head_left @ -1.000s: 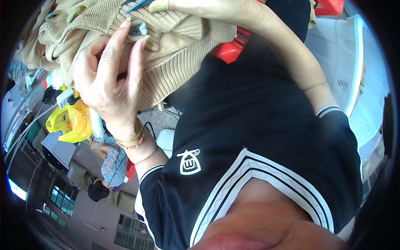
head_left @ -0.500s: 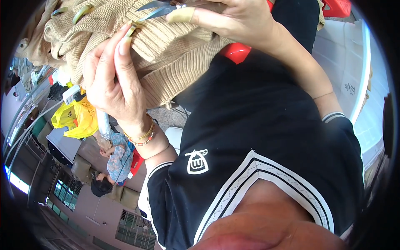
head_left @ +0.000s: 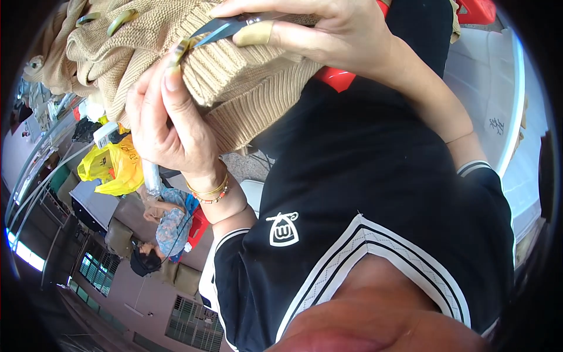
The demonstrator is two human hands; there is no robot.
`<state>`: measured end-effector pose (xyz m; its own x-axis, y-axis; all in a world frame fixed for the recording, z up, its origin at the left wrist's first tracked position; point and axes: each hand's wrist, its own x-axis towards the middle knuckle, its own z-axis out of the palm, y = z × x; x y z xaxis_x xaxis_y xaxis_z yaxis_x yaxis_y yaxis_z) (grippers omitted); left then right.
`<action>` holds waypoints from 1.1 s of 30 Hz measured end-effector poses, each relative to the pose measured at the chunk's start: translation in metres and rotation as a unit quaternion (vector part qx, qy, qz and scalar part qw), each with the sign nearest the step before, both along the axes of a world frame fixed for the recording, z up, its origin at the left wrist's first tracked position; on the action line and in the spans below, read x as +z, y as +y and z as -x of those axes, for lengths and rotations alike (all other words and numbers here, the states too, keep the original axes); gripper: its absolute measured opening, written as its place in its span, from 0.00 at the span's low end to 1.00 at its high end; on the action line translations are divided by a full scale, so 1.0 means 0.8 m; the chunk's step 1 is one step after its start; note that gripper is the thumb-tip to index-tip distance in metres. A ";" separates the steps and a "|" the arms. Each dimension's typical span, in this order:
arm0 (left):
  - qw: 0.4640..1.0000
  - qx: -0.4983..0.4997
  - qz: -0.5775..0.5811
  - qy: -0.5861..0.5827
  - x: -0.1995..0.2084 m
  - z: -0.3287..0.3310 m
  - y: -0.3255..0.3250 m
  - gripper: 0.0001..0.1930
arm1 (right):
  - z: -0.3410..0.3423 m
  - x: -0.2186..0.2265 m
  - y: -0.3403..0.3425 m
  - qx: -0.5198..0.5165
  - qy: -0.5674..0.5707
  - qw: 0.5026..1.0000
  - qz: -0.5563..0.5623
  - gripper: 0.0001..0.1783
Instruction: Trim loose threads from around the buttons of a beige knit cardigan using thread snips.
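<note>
My left hand pinches a shiny olive-coloured button between thumb and fingertips, at the ribbed band of a tan knitted cardigan. In my right hand is a pair of thread snips, its blades reaching to the left. The blade tips lie right beside the pinched button, and any thread there is too small to make out. A pale yellow covering wraps my right thumb. Farther left on the knit sit two more buttons, a greenish one and a darker one.
At the left are yellow plastic bags and metal rails. Beyond them sits another person in a blue patterned top. A large whitish bin or sheet is at my right, with a red plastic piece above it.
The snips have come down toward the button, and their blades are closer together. My right forefinger now shows above them. My left hand keeps its pinch, shifted slightly right and down in view.
</note>
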<state>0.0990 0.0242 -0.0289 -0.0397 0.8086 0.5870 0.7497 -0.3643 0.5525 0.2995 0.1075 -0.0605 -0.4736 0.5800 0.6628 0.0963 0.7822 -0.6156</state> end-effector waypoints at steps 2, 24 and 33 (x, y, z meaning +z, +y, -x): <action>1.000 0.001 -0.008 -0.002 -0.002 0.000 0.001 0.08 | 0.000 -0.001 0.000 0.005 0.007 1.000 0.004 0.18; 0.998 0.023 -0.052 0.013 -0.014 0.001 0.000 0.08 | 0.014 -0.003 -0.001 0.015 0.031 0.999 -0.003 0.14; 0.999 0.022 -0.045 0.000 -0.016 0.001 -0.001 0.08 | 0.013 0.002 -0.001 0.007 0.001 1.000 0.009 0.14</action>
<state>0.0980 0.0233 -0.0415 -0.0741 0.7496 0.6577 0.7668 -0.3788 0.5182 0.2894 0.1066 -0.0587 -0.4803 0.5856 0.6530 0.0838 0.7717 -0.6304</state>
